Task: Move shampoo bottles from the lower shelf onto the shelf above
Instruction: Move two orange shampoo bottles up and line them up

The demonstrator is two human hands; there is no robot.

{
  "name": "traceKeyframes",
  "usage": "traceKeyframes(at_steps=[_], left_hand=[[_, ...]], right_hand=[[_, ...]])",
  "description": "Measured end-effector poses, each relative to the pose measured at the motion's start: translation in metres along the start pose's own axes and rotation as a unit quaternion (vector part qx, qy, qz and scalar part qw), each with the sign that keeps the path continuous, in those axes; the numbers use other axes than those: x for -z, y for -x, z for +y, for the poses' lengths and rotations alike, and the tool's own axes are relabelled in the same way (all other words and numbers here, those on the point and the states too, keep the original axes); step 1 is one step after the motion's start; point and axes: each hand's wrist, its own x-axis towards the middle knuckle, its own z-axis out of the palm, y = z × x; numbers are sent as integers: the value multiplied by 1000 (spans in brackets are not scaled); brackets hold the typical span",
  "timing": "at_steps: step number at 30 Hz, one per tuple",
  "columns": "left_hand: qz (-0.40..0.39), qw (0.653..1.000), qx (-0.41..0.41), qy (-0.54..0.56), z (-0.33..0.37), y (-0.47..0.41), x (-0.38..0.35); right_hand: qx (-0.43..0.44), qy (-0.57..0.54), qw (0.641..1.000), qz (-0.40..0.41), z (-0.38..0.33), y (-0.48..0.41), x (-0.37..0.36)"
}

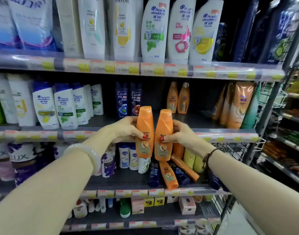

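My left hand [126,128] grips one orange shampoo bottle [144,122] upright, and my right hand [177,133] grips a second orange bottle [163,124] right beside it. Both bottles hang in front of the edge of the upper shelf [221,134], their caps level with that shelf's open middle. On the lower shelf [121,184] below, two more orange bottles [169,175] lie tipped among dark blue ones [154,175]. Two small orange bottles [178,99] stand at the back of the upper shelf.
Two dark blue Clear bottles [128,100] stand behind my left hand. White Head & Shoulders bottles [60,106] fill the upper shelf's left, tall orange bottles [238,104] its right. Lux bottles [23,160] crowd the lower left. A wire rack [289,116] stands right.
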Motion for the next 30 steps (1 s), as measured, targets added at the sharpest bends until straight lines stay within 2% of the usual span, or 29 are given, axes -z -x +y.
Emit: traceKeyframes(at_steps=[6, 14, 24, 30], left_hand=[[8, 999, -48, 9, 43, -15, -3], [7, 997, -73, 16, 64, -40, -7], [43, 994, -96, -20, 73, -89, -31], [67, 993, -87, -37, 72, -126, -54]], right_hand=[[29, -24, 998, 41, -24, -11, 32], [40, -12, 995, 96, -39, -29, 52], [66, -7, 987, 147, -20, -47, 79], [59, -17, 988, 140, 3, -70, 107]])
